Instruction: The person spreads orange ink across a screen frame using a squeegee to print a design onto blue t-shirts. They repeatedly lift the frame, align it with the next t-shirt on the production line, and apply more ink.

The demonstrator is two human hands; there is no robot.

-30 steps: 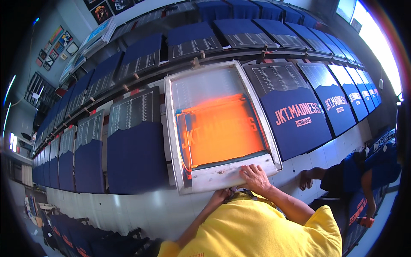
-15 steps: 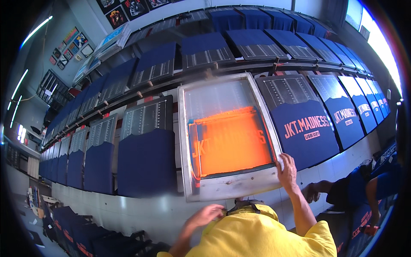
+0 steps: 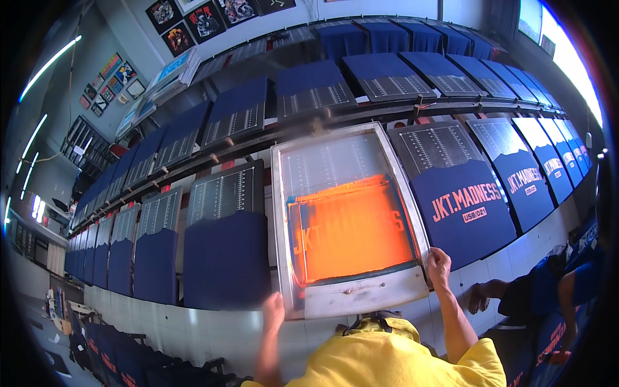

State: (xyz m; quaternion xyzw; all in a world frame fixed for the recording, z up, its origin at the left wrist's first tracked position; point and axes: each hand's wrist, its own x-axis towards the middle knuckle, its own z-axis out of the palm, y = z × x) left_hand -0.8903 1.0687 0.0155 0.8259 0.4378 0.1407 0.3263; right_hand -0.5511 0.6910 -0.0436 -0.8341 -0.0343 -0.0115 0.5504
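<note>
A silk-screen printing frame with a pale, worn rim lies over a printing board in the middle. Bright orange ink covers the lower part of its mesh, and faint lettering shows through. My right hand is closed on the frame's right rim near the lower corner. At the lower left corner, my left hand is closed against the rim, its fingertips partly hidden. A squeegee-like pale bar lies across the near end of the frame.
Navy shirts on dark boards stand in rows on both sides. The shirt to the right bears an orange print. A co-worker's hand is at the lower right. A long rail with pegs runs behind the frame.
My left hand has moved from near my chest to the frame's lower left corner. My right hand stays on the right rim, its fingers now curled tighter. The whole view has shifted slightly.
</note>
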